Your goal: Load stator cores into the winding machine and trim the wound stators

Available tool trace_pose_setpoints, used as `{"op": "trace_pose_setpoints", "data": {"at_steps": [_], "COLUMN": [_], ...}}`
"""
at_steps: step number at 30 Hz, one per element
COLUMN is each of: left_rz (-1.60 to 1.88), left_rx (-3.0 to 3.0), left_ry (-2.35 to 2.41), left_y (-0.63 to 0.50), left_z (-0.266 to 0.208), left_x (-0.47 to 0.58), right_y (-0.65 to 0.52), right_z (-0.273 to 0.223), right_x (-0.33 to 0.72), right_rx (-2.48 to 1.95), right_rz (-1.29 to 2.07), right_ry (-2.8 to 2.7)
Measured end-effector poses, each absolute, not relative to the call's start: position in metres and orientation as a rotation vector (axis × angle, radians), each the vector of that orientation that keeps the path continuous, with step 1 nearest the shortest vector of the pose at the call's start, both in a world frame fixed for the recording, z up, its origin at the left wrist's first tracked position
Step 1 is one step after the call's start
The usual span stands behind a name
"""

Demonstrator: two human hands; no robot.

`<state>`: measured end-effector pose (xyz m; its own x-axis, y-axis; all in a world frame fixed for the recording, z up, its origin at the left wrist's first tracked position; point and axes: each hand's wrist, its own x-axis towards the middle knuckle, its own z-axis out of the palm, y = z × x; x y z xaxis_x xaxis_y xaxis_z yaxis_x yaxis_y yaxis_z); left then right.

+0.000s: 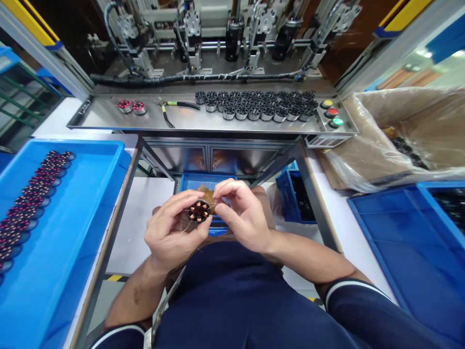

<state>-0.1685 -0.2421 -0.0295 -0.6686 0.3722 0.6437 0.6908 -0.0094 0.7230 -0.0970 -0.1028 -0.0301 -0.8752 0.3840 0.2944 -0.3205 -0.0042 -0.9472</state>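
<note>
My left hand (174, 228) grips a round motor stator (198, 211) by its rim, between thumb and fingers. Copper windings show in the stator's dark slots, facing up toward me. Thin loose wire ends stick out from it on both sides. Close by on the right, my right hand (243, 213) is closed in a pinch, with thumb and forefinger on a fine copper wire (213, 205) that runs from the stator. Both hands are held in front of my body, above a blue bin (187, 182) low down between the table legs.
A metal tray (127, 121) ahead carries pliers (181, 104), two red-wired stators (138, 107), rows of black stators (254, 113) and push buttons (331, 113). Winding machinery (236, 39) stands behind. A blue tray (83, 203) with wound stators lies left; a plastic-lined box (363, 140) and blue bins (392, 232) are right.
</note>
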Motion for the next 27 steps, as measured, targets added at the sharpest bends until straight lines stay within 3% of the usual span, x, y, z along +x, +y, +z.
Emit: {"op": "trace_pose_setpoints", "data": {"at_steps": [5,10,15,22,27], "left_rz": [-1.683,-1.757,-1.901,-1.862,-1.822], "left_rx": [-1.174,-1.154,-1.069,-1.085,-1.171], "left_ry": [-1.958,-1.932,-1.94,-1.95,-1.882], "left_y": [-0.241,-0.241,-0.241,-0.239,-0.238], "left_z": [-0.032,-0.031,-0.025,-0.026,-0.026], "left_x": [-0.169,-0.169,-0.171,-0.172,-0.171], "right_y": [-0.103,-0.104,-0.101,-0.101,-0.099], "right_z": [-0.022,-0.02,-0.027,-0.027,-0.025], "right_x": [-0.102,-0.106,-0.102,-0.096,-0.096], "right_rx": [0.019,-0.221,-0.045,0.01,0.06], "right_rz": [1.848,2.118,2.311,2.067,2.109], "right_ry": [-1.769,-1.635,-1.567,-1.616,-1.619]}}
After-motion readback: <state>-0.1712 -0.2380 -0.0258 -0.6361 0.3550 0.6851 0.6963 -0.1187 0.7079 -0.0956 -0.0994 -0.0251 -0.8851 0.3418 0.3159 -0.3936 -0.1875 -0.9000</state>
